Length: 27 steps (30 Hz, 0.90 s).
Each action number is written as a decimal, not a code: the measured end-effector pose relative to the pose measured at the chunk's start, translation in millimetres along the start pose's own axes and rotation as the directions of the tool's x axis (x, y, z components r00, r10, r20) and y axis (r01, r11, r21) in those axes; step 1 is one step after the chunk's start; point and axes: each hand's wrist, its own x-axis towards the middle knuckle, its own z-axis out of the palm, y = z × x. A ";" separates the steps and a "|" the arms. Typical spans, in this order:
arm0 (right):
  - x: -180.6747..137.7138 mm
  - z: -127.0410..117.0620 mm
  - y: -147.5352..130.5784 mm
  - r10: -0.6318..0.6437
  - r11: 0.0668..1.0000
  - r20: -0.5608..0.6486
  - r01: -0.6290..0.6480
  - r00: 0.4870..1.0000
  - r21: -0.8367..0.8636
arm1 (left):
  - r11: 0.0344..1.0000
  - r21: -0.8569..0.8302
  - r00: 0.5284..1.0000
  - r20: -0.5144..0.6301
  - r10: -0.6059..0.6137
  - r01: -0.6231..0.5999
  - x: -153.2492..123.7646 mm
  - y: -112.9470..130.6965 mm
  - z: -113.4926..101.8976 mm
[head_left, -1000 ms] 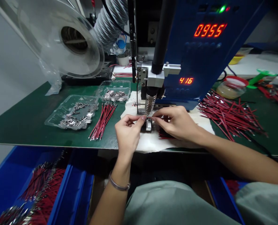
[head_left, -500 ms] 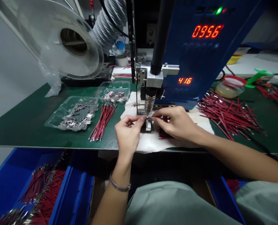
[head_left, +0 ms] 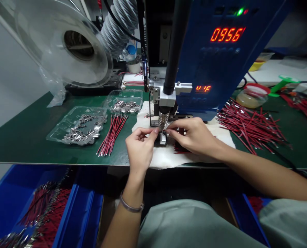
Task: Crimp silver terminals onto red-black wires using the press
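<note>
My left hand (head_left: pixel 139 146) and my right hand (head_left: pixel 192 136) meet at the small metal fixture (head_left: pixel 163 138) under the machine's pressing head (head_left: pixel 163 119). Both hands pinch the ends of a small part there; it is too small to name, though red wire (head_left: pixel 180 148) shows under my right hand. The head sits low, its ribbed metal tip right above the fingertips. A white cloth (head_left: pixel 169 156) lies under the fixture and both hands. The blue machine body (head_left: pixel 215 62) shows red digits 0956.
Left of the cloth lie a bundle of red wires (head_left: pixel 112 134) and two clear trays of metal sleeves (head_left: pixel 78 128) (head_left: pixel 124 104). A big heap of red wires (head_left: pixel 248 125) lies right. Blue bins (head_left: pixel 39 213) with finished wires hang below the bench edge. A clear reel (head_left: pixel 68 41) stands back left.
The pressing head has come down onto the fixture between my fingertips. The counter went from 0955 to 0956 and the lower display changed. My hands stayed in place.
</note>
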 end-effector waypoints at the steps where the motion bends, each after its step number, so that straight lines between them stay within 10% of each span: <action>1: 0.0 -0.1 -0.1 0.001 1.000 0.001 -0.001 1.000 -0.001 | 1.000 -0.001 1.000 0.001 0.001 -0.001 -0.1 -0.1 -0.1; 27: -0.4 -0.1 1.8 -0.024 1.000 -0.005 0.024 1.000 0.008 | 1.000 -0.005 1.000 0.020 -0.016 0.016 -1.2 2.6 -0.2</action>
